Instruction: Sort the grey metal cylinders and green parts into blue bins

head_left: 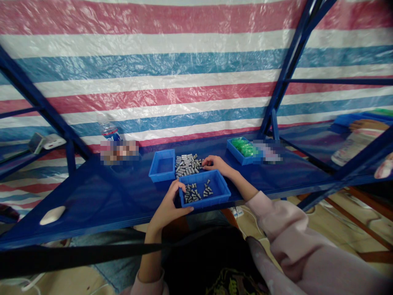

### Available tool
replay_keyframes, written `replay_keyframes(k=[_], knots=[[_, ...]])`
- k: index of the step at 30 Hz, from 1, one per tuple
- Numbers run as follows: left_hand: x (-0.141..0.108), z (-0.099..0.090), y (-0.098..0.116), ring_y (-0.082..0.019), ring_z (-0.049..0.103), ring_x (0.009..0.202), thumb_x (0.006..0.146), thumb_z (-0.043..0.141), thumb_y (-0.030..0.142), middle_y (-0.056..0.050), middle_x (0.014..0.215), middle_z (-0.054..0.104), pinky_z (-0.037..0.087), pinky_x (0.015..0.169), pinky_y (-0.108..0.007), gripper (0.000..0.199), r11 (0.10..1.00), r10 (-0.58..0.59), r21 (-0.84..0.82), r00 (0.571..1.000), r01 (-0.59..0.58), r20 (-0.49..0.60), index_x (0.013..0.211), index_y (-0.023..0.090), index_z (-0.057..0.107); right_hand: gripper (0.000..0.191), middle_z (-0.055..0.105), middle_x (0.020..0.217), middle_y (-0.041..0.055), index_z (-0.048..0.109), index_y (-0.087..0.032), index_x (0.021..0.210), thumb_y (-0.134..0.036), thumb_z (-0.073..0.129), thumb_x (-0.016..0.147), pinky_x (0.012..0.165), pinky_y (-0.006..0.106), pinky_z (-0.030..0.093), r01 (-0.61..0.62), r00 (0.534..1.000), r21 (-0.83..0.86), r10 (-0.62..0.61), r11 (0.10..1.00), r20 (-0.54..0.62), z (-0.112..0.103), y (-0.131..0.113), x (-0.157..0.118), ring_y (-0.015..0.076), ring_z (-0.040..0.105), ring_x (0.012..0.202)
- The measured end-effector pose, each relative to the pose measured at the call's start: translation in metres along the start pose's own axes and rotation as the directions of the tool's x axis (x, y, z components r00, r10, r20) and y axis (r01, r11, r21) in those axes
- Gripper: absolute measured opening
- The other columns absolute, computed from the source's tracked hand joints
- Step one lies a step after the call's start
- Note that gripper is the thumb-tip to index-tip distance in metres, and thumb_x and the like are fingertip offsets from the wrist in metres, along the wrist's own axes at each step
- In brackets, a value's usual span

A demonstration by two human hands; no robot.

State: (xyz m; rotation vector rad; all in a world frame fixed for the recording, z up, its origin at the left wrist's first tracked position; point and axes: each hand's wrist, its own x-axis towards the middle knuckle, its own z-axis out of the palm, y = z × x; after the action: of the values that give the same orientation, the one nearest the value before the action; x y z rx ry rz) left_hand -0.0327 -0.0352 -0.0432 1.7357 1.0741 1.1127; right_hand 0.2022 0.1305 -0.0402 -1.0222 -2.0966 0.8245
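My left hand (166, 207) is wrapped around the left end of a shallow blue bin (211, 201), its thumb along the near wall and its fingers at the far corner. Inside that bin lie small dark metal fasteners (192, 193), some with a narrow shank and a wider end. Just behind it, a pile of silvery metal cylinders (187, 166) is spread on the blue table. At the right edge of this pile, my right hand (217, 164) has its fingers drawn together in a pinch; whatever is between the fingertips is too small to make out.
Left of the pile stands another blue bin (162, 178). A blue bin of green pieces (242, 149) is at the back right. A bottle (109, 132) stands back left, a white computer mouse (53, 215) front left. Blue frame posts (281, 82) flank the table. Another person's hand (368, 125) shows far right.
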Motion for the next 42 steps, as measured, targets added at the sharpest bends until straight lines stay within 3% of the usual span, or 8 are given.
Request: replay_keyframes(k=[4, 8, 13, 19, 23, 27, 34, 42], knots=[[0.0, 0.0, 0.0, -0.027, 0.048, 0.117, 0.065, 0.081, 0.023, -0.006, 0.126, 0.049, 0.035, 0.101, -0.034, 0.044, 1.0, 0.0, 0.0, 1.0, 0.0, -0.013, 0.095, 0.023, 0.048, 0.012, 0.065, 0.068, 0.0018, 0.07, -0.016, 0.073, -0.024, 0.074, 0.064, 0.067, 0.03, 0.045, -0.049, 0.998, 0.083, 0.052, 0.995, -0.037, 0.0, -0.001, 0.002, 0.0149, 0.055, 0.065], [0.0, 0.0, 0.0, -0.025, 0.048, 0.116, 0.066, 0.08, 0.023, -0.005, 0.125, 0.05, 0.035, 0.1, -0.032, 0.043, 1.0, -0.005, 0.008, 1.0, 0.005, -0.007, 0.095, 0.023, 0.048, 0.028, 0.068, 0.073, 0.0009, 0.07, -0.016, 0.084, -0.027, 0.079, 0.06, 0.072, 0.029, 0.047, -0.096, 0.994, 0.416, 0.109, 0.904, -0.008, -0.005, -0.014, -0.001, 0.014, 0.06, 0.069], [0.0, -0.001, 0.0, -0.025, 0.048, 0.115, 0.066, 0.08, 0.023, -0.004, 0.121, 0.05, 0.035, 0.1, -0.032, 0.043, 1.0, 0.008, 0.025, 1.0, -0.008, -0.006, 0.095, 0.023, 0.048, 0.035, 0.07, 0.082, 0.0006, 0.071, -0.018, 0.09, -0.027, 0.082, 0.058, 0.072, 0.026, 0.048, -0.208, 0.969, 0.666, 0.058, 0.716, 0.241, -0.014, -0.034, -0.011, 0.0128, 0.063, 0.074], [0.0, 0.0, 0.0, -0.025, 0.049, 0.115, 0.066, 0.079, 0.023, -0.004, 0.122, 0.051, 0.035, 0.1, -0.033, 0.043, 1.0, 0.001, 0.017, 1.0, -0.001, -0.006, 0.095, 0.023, 0.048, 0.031, 0.071, 0.083, 0.0015, 0.072, -0.016, 0.083, -0.027, 0.084, 0.057, 0.072, 0.027, 0.049, -0.298, 0.924, 0.603, 0.065, 0.739, 0.377, -0.012, -0.036, -0.014, 0.0135, 0.064, 0.074], [0.0, 0.0, 0.0, -0.025, 0.048, 0.116, 0.067, 0.079, 0.02, -0.004, 0.123, 0.049, 0.035, 0.1, -0.033, 0.043, 1.0, 0.008, 0.011, 1.0, -0.008, 0.0, 0.096, 0.024, 0.047, 0.027, 0.071, 0.089, 0.0032, 0.072, -0.018, 0.09, -0.032, 0.076, 0.067, 0.074, 0.029, 0.049, -0.129, 0.991, 0.523, 0.127, 0.842, 0.041, -0.008, -0.024, -0.007, 0.0152, 0.063, 0.079], [0.0, 0.0, 0.0, -0.025, 0.048, 0.117, 0.067, 0.079, 0.018, -0.003, 0.124, 0.049, 0.035, 0.101, -0.032, 0.043, 1.0, 0.009, 0.01, 1.0, -0.009, 0.009, 0.095, 0.024, 0.047, 0.04, 0.068, 0.116, 0.0082, 0.069, -0.019, 0.11, -0.018, 0.07, 0.07, 0.088, 0.037, 0.048, -0.003, 0.98, 0.213, 0.046, 0.977, -0.196, -0.005, -0.008, -0.001, 0.0221, 0.062, 0.1], [-0.001, -0.001, 0.001, -0.025, 0.047, 0.118, 0.068, 0.078, 0.018, -0.004, 0.127, 0.048, 0.034, 0.101, -0.033, 0.043, 1.0, 0.005, 0.012, 1.0, -0.005, 0.01, 0.096, 0.023, 0.047, 0.039, 0.07, 0.116, 0.0087, 0.073, -0.02, 0.107, -0.005, 0.063, 0.072, 0.104, 0.045, 0.042, 0.065, 0.998, -0.035, -0.064, 0.997, 0.007, 0.0, 0.007, 0.0, 0.0283, 0.061, 0.114], [0.0, 0.0, -0.003, -0.025, 0.047, 0.117, 0.067, 0.078, 0.016, -0.003, 0.125, 0.048, 0.033, 0.101, -0.032, 0.044, 1.0, 0.016, 0.019, 1.0, -0.016, 0.012, 0.097, 0.024, 0.046, 0.031, 0.075, 0.096, 0.0093, 0.074, -0.016, 0.102, -0.004, 0.064, 0.074, 0.088, 0.037, 0.052, 0.017, 0.998, -0.105, -0.022, 0.994, -0.051, 0.003, 0.012, 0.003, 0.0233, 0.069, 0.091]])
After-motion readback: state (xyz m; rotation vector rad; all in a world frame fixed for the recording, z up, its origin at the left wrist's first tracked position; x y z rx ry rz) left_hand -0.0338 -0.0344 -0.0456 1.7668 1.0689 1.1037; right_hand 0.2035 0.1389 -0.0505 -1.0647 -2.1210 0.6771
